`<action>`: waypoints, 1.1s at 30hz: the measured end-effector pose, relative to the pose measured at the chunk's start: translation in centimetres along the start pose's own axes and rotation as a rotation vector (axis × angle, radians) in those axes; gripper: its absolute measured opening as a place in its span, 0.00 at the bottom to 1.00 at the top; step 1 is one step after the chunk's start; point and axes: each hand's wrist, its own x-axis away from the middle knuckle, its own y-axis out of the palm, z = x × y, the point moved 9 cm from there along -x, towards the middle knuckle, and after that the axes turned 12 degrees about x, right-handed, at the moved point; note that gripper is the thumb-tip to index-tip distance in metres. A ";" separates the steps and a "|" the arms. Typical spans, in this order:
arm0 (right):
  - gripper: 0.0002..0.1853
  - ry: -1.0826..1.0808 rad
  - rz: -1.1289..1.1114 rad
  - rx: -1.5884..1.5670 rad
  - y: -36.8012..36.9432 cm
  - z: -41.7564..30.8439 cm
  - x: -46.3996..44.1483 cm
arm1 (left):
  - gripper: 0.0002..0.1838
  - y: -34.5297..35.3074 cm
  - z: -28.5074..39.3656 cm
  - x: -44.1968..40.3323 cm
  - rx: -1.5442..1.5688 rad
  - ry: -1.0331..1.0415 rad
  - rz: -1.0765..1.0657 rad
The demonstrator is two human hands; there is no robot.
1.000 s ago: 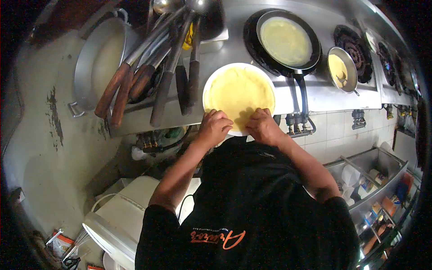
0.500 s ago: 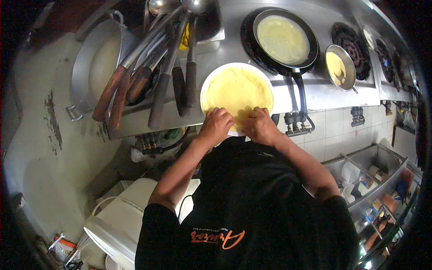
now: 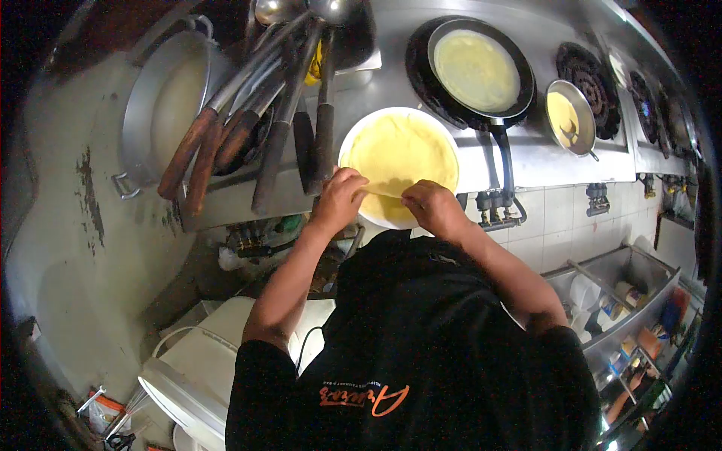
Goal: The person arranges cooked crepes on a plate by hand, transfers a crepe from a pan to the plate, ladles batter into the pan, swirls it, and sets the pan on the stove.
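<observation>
A yellow crepe [image 3: 398,154] lies on a round white plate [image 3: 454,154] at the edge of the steel counter. My left hand [image 3: 342,197] pinches the crepe's near edge at the left, by the plate's rim. At the right, the fingers of my right hand [image 3: 435,207] pinch the same edge. Between the hands that edge is lifted, and a strip of yellow shows under it, perhaps another crepe. Behind the plate, a black frying pan [image 3: 478,71] on a burner holds a thin pale-yellow round of batter.
Several wooden-handled ladles [image 3: 289,113] lie left of the plate. A large metal pot [image 3: 169,105] stands farther left. To the right, a small metal bowl [image 3: 569,116] holds yellow batter and a spoon. The pan's handle [image 3: 502,158] points toward me.
Both hands have drawn up the crepe's near edge from the plate. My left hand has moved left, so the gap between the hands is wider.
</observation>
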 end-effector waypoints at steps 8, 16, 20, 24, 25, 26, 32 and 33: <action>0.05 -0.107 0.029 -0.047 -0.7 -2.0 1.3 | 0.09 -1.6 -0.7 1.4 0.027 0.126 0.019; 0.18 -0.151 -0.281 0.149 3.8 -1.4 2.9 | 0.12 -0.1 -0.1 3.8 -0.081 0.165 -0.086; 0.23 -0.082 -0.457 -0.102 1.7 -2.4 4.0 | 0.17 0.5 -0.8 5.4 -0.141 0.135 -0.084; 0.28 0.076 -0.761 -0.299 3.0 -1.3 6.2 | 0.27 1.7 0.7 5.8 -0.211 0.071 -0.130; 0.29 0.043 -0.740 -0.273 3.2 -1.1 6.3 | 0.29 2.4 1.3 5.6 -0.200 0.065 -0.153; 0.30 0.011 -0.720 -0.244 3.6 -0.7 6.4 | 0.31 3.0 1.7 5.5 -0.189 0.062 -0.175; 0.26 0.080 -0.607 -0.304 1.5 0.6 6.5 | 0.30 5.6 0.6 7.6 -0.183 0.059 -0.330; 0.24 0.106 -0.578 -0.335 1.2 1.2 6.4 | 0.31 5.4 0.6 7.7 -0.179 0.054 -0.330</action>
